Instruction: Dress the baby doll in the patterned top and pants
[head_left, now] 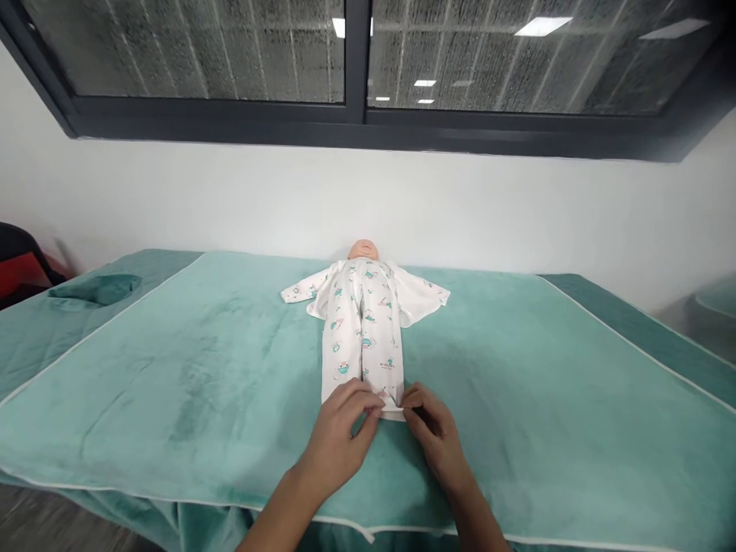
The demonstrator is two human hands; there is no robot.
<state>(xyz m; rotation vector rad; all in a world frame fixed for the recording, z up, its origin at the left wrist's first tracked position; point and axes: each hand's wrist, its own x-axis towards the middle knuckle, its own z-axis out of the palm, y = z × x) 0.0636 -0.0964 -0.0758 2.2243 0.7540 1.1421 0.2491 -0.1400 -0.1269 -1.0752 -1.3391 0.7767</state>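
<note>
A baby doll (363, 249) lies on its back with its head toward the wall, dressed in a white printed top (418, 295) with the sleeves spread out. White baby trousers (368, 330) with small green and pink prints cover its front, legs pointing toward me. At the hem of the right-hand trouser leg, my left hand (345, 429) pinches the inner side between thumb and fingers. My right hand (434, 429) pinches the outer corner of that same hem. The cuff edge appears folded between the two hands. The doll's own legs are hidden.
A light green plush blanket (172, 399) covers the bed, over a darker green cover (609, 307) at the sides. A face hole (95, 290) is at the left end. Behind are a white wall (230, 192) and a dark-framed window (356, 126). A red and black object (23, 264) stands far left.
</note>
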